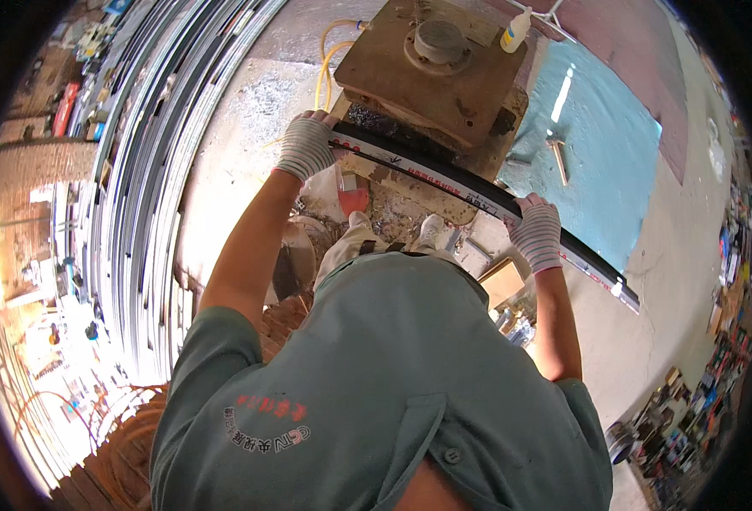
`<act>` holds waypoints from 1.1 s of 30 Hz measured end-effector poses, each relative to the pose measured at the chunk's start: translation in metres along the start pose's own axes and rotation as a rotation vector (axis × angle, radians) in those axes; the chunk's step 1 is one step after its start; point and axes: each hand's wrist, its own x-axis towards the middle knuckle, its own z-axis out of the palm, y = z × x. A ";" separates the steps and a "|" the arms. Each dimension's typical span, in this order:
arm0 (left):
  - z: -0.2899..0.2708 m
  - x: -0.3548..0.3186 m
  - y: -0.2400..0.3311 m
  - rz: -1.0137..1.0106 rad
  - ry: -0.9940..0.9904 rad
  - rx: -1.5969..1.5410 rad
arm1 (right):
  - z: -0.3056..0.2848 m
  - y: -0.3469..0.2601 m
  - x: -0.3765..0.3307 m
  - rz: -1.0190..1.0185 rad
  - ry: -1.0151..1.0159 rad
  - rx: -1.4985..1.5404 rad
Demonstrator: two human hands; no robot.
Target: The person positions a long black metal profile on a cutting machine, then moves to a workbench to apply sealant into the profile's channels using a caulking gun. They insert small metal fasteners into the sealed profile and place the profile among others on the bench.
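A pale, worn floor is spread across the right and upper parts of the frame. Its left side is covered by a curving stack of long metal strips; at the lower right, mixed clutter is heaped along the rim. A light blue sheet is laid at the upper right. At the upper centre, a brown, grimy metal block is seen, topped by a round fitting. Slanting from just below it toward the right, a long dark bar is grasped by both hands in striped gloves: its upper-left end by the left hand, its length farther along by the right hand. A hammer is left lying on the sheet; a small bottle is stood on the block.
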 end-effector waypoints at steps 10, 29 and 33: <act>0.015 0.025 -0.020 -0.003 -0.018 -0.065 | -0.005 -0.014 -0.002 0.198 -0.042 -0.053; 0.021 0.042 -0.020 0.018 0.040 -0.086 | -0.007 -0.025 -0.003 0.306 -0.015 -0.020; 0.022 0.041 -0.020 -0.003 0.067 -0.083 | -0.009 -0.025 -0.003 0.296 -0.001 -0.034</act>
